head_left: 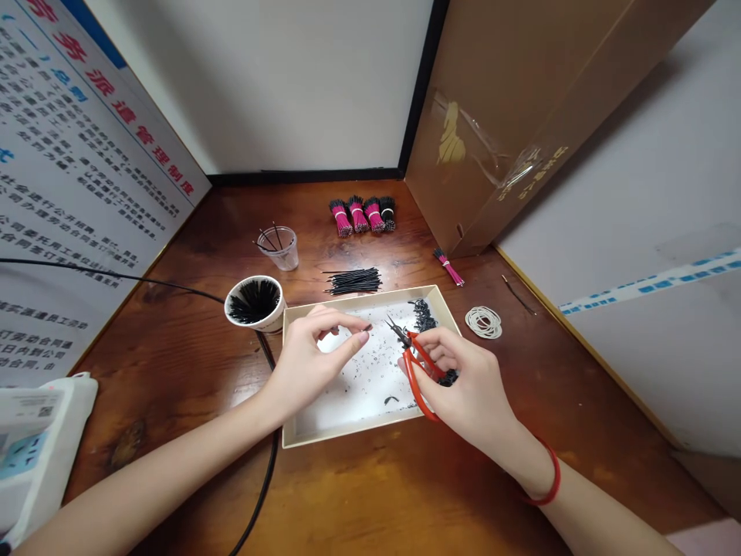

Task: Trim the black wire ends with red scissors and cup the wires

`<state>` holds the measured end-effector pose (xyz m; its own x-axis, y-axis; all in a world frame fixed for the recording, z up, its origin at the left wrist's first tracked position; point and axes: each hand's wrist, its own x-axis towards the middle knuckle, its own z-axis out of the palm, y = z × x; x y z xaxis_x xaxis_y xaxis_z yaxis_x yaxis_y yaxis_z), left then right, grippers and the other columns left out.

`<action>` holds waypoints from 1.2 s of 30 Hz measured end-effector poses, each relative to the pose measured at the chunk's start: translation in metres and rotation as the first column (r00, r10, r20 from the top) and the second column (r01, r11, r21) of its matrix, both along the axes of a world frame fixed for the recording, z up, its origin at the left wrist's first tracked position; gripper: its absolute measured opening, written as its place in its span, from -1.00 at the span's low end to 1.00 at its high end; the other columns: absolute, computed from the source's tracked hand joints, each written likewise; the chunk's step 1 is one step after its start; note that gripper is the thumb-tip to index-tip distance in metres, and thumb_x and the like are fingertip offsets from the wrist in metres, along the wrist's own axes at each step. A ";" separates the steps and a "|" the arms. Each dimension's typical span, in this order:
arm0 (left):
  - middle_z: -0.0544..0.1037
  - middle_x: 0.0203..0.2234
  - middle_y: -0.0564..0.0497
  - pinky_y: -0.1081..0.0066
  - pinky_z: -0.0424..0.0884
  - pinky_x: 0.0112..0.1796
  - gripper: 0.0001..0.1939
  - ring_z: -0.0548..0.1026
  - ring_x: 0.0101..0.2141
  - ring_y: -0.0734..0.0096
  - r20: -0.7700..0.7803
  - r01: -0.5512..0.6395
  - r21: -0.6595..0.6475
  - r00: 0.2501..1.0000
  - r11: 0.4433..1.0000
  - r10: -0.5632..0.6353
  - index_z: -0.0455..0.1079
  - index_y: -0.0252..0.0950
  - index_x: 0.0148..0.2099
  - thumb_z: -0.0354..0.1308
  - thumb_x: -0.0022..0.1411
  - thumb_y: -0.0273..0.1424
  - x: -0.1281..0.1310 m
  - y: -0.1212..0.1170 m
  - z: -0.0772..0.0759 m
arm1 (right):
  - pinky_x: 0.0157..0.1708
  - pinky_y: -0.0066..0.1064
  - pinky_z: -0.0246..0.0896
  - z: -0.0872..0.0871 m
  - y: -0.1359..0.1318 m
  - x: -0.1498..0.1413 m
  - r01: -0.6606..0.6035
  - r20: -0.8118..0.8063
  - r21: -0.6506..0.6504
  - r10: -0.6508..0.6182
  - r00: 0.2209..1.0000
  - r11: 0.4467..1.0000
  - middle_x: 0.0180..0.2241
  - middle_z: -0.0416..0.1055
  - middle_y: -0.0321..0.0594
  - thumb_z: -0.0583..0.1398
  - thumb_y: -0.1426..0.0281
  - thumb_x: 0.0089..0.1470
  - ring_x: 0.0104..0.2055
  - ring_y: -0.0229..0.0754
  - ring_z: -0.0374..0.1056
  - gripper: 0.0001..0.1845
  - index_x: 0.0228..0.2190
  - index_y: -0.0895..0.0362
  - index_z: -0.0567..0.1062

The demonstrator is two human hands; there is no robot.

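The small dark piece sits at the centre of the frame, pinched between thumb and fingertip of the left hand, which reaches in from the lower left. The right hand grips the red-handled scissors, with fingers in and around the handles, right of centre. Between the two, the relation is nearly level: the piece lies just left of the blade tips and a touch lower, near them but apart, so of the two hands the left is nearer, being in contact with it. The scissors' long axis slants from the handles at lower right to the tips at upper left, and the blades stand parted in a narrow V. They point a little above the piece rather than squarely at it. The piece's own long axis is hard to read (so little of it shows past the fingertips), though it seems to lie roughly sideways. Both hands hang over the shallow cardboard tray, whose black clippings gather along its right side, while a pile of black wires lies crosswise just beyond its far edge.
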<state>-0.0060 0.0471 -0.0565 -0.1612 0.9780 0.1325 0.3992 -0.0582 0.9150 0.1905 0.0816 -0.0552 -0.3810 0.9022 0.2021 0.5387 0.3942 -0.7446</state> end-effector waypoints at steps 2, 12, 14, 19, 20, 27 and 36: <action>0.62 -0.41 -0.04 0.34 0.31 -0.35 -0.91 0.42 -0.37 0.32 -0.021 -0.019 0.010 1.000 1.000 0.019 0.58 -0.22 -0.34 0.26 0.13 -0.35 0.000 0.000 0.001 | -0.59 -0.47 0.24 0.000 0.000 0.000 -0.009 -0.005 0.026 0.009 1.000 1.000 -0.58 0.39 -0.32 0.23 0.42 -0.03 -0.59 -0.31 0.27 -0.93 -0.44 0.12 0.40; 0.62 -0.45 -0.03 0.33 0.35 -0.35 -0.93 0.48 -0.38 0.31 0.083 -0.024 -0.056 0.996 0.998 0.029 0.59 -0.23 -0.36 0.32 0.06 -0.37 0.001 0.001 0.000 | -0.55 -0.46 0.25 -0.002 0.000 0.003 -0.052 -0.003 0.040 0.052 0.999 0.998 -0.53 0.38 -0.32 0.23 0.47 -0.02 -0.54 -0.31 0.26 -0.92 -0.39 0.13 0.42; 0.61 -0.48 -0.02 0.34 0.33 -0.38 -0.94 0.46 -0.42 0.33 0.090 -0.036 -0.061 0.995 0.998 0.041 0.59 -0.23 -0.37 0.33 0.03 -0.39 0.001 0.001 0.001 | -0.57 -0.47 0.23 -0.004 0.001 0.003 -0.049 -0.009 0.022 0.049 0.999 0.999 -0.55 0.37 -0.34 0.23 0.49 -0.02 -0.55 -0.32 0.24 -0.92 -0.39 0.12 0.43; 0.61 -0.49 0.01 0.32 0.32 -0.37 -0.97 0.44 -0.42 0.33 0.097 -0.031 -0.059 0.995 0.998 0.037 0.58 -0.21 -0.40 0.33 0.03 -0.39 0.001 0.001 0.003 | -0.59 -0.49 0.22 -0.005 0.002 0.003 -0.058 -0.027 -0.015 0.057 0.998 0.998 -0.56 0.36 -0.36 0.22 0.50 -0.01 -0.56 -0.33 0.23 -0.92 -0.42 0.11 0.43; 0.61 -0.49 0.01 0.32 0.32 -0.36 -0.98 0.44 -0.41 0.32 0.099 -0.029 -0.060 0.994 0.998 0.035 0.58 -0.21 -0.40 0.33 0.03 -0.39 0.001 0.001 0.002 | -0.59 -0.49 0.22 -0.005 0.002 0.004 -0.057 -0.026 -0.019 0.057 0.998 0.998 -0.56 0.37 -0.36 0.23 0.51 -0.02 -0.56 -0.33 0.24 -0.92 -0.42 0.11 0.43; 0.61 -0.46 0.03 0.29 0.32 -0.33 -0.96 0.45 -0.37 0.30 0.126 -0.019 -0.070 0.992 0.997 0.027 0.59 -0.18 -0.37 0.32 0.06 -0.42 0.000 0.001 -0.001 | -0.56 -0.47 0.24 -0.001 0.001 0.006 -0.098 0.005 -0.040 0.098 0.995 0.994 -0.53 0.38 -0.35 0.25 0.50 -0.03 -0.55 -0.33 0.26 -0.87 -0.39 0.11 0.39; 0.62 -0.45 0.06 0.30 0.33 -0.32 -0.93 0.46 -0.35 0.33 0.147 -0.019 -0.060 0.989 0.998 0.028 0.59 -0.18 -0.37 0.32 0.05 -0.46 0.000 0.001 -0.001 | -0.61 -0.51 0.17 -0.002 -0.001 0.002 -0.085 -0.012 -0.047 0.084 0.996 0.995 -0.57 0.34 -0.40 0.26 0.56 -0.04 -0.58 -0.37 0.20 -0.85 -0.41 0.11 0.41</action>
